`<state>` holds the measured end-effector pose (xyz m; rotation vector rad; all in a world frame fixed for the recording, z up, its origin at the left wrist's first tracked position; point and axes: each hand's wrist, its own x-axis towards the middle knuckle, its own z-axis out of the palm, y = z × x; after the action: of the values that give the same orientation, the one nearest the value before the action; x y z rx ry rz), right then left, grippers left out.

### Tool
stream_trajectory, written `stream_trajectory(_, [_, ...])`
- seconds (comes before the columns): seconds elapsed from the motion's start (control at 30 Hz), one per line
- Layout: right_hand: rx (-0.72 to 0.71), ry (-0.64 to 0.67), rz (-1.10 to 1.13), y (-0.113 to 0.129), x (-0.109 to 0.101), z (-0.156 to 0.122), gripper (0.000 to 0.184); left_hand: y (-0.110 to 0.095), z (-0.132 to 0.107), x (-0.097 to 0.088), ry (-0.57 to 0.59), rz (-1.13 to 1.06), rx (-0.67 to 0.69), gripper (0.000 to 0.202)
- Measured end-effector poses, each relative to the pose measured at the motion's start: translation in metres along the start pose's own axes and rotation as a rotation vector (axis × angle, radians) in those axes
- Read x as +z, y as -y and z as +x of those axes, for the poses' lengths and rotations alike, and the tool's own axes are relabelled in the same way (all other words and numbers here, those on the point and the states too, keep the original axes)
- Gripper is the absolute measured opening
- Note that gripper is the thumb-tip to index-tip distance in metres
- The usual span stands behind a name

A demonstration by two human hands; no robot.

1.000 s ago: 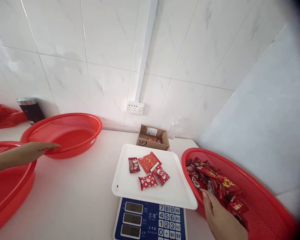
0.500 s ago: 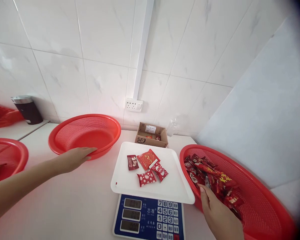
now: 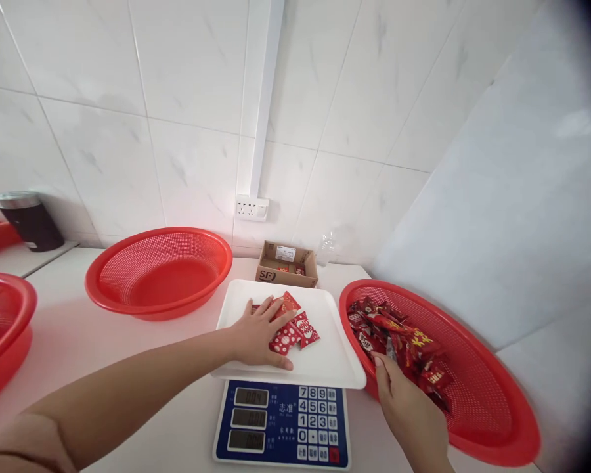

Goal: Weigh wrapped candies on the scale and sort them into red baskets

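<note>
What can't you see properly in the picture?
In the head view:
Parts of the red packets: covered by the left hand.
Most fingers of the right hand: hidden behind the hand itself.
The last digits on the scale's top display: too dim and blurred.
The rest of the far-left basket: cut off by the picture's left edge.

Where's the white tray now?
In the head view, the white tray sits just below centre atop the blue scale, left of the red basket holding packets, in front of the cardboard box.
</note>
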<state>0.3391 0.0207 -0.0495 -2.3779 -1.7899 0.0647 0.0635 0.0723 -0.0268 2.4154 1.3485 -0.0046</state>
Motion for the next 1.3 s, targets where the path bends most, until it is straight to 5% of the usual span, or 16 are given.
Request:
stream_trajectory(0.13, [0.001,0.01,0.011,-0.003,0.004,0.001,0.05,-0.009,0.022,0.003,-0.029,0.003,0.007,0.09])
stream_trajectory(0.4, [-0.034,-0.019,0.08,-0.005,0.004,0.0,0.05,-0.006,0.028,0.01,-0.344,-0.118,-0.012,0.036])
stream_trajectory(0.67, [-0.043,-0.039,0.087,-0.003,0.001,-0.001,0.048,0.006,0.015,-0.005,-0.436,-0.186,-0.118,0.036])
stream_trajectory(0.87, [-0.038,-0.01,0.069,-0.002,-0.001,-0.001,0.047,0.064,-0.022,-0.053,-0.689,-0.076,-0.408,0.042])
stream_trajectory(1.0, [-0.041,-0.033,0.076,-0.004,0.003,0.0,0.046,0.112,-0.054,-0.074,-0.675,0.087,-0.619,0.044])
stream_trajectory(1.1, [-0.051,-0.038,0.076,-0.005,0.005,0.001,0.047,0.129,-0.063,-0.073,-0.635,0.126,-0.633,0.055])
stream_trajectory(1.2, [-0.055,-0.034,0.073,-0.005,0.004,0.0,0.049,0.119,-0.049,-0.06,-0.616,0.163,-0.541,0.058])
stream_trajectory(1.3, [-0.054,-0.04,0.075,-0.005,0.003,-0.001,0.049,0.081,-0.018,-0.042,-0.595,0.106,-0.347,0.056])
